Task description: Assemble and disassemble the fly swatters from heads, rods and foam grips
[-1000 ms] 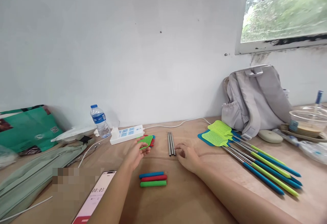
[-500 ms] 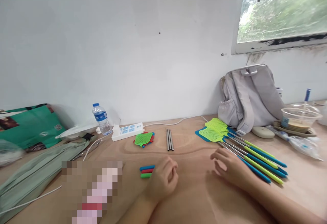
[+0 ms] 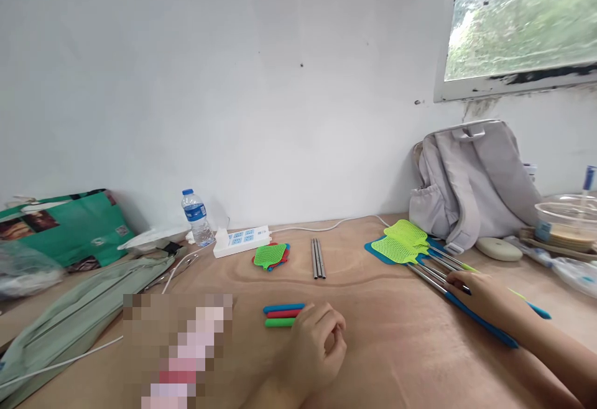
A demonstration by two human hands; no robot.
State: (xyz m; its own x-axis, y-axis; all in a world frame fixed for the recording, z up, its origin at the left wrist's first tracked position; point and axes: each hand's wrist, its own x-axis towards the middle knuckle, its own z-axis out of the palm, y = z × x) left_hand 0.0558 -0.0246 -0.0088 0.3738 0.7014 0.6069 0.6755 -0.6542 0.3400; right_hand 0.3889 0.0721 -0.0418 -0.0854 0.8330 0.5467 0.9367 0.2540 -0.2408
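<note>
My left hand (image 3: 321,340) is curled on the table, thumb near the fingertips, with nothing visible in it. It partly covers the right ends of a blue handle (image 3: 283,308), a red handle (image 3: 280,314) and a green handle (image 3: 278,322). My right hand (image 3: 478,297) lies over the handles of several fly swatters (image 3: 405,244), its fingers bent around the place where shafts and grips meet. Lime and blue mesh heads overlap there. Small green, red and blue swatter heads (image 3: 270,256) are stacked farther back, left of three metal tubes (image 3: 318,258).
A white power strip (image 3: 242,241) and a water bottle (image 3: 198,217) stand by the wall. A grey backpack (image 3: 473,182), a round beige case (image 3: 499,248) and a plastic cup (image 3: 566,222) are at right. A green bag (image 3: 88,229) and grey-green cloth (image 3: 84,309) lie left.
My right hand has moved right, from beside the fly swatters onto their handles. My left hand has shifted slightly right, uncovering more of the loose handles. The view has turned slightly left.
</note>
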